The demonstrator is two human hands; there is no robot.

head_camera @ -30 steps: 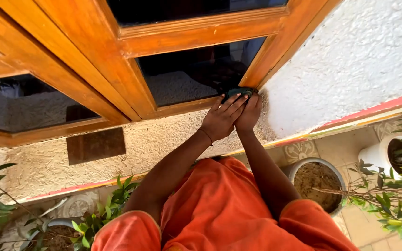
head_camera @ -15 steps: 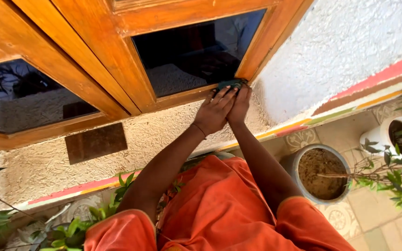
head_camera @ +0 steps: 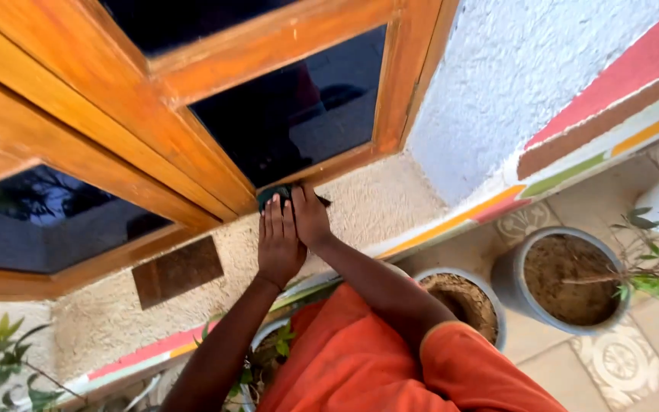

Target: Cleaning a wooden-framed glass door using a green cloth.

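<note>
Green cloth (head_camera: 272, 195), crumpled, pressed on window frame (head_camera: 215, 179).

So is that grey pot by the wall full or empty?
Full of soil: the grey pot holds dry brown earth nearly to its rim, with a thin bare stem lying across the top.

Supporting surface: tiled floor (head_camera: 634, 374) — pale tiles with round ornamental patterns, running along the foot of the wall. Standing directly on it are two grey round pots filled with dry brown soil: one pot (head_camera: 566, 278) to the right with a thin woody stem lying across its soil, the other pot (head_camera: 463, 301) just beside it, partly hidden by an orange sleeve.
</note>
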